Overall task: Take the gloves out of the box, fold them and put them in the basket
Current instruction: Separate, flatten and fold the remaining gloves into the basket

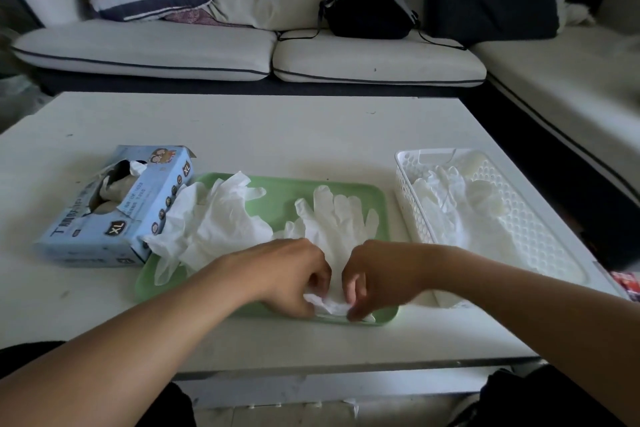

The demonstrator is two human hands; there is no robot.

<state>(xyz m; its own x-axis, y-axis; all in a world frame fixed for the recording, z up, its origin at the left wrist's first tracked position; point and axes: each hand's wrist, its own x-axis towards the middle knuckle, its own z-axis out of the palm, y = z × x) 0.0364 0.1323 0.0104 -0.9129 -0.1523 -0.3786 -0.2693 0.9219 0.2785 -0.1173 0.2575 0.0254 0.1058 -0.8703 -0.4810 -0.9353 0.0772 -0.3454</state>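
A white glove (337, 218) lies flat on the green tray (284, 189), fingers pointing away from me. My left hand (291, 274) and my right hand (377, 276) both pinch its cuff end at the tray's near edge, knuckles almost touching. A loose heap of more white gloves (211, 222) covers the tray's left part. The blue glove box (117, 208) stands left of the tray, its top torn open with gloves showing inside. At the right stands the white perforated basket (530, 229) with several gloves in it.
All of this stands on a white low table (277, 128). Behind it runs a white sofa (145, 48) with cushions and a black backpack (367, 0). The table's near edge is close to my knees.
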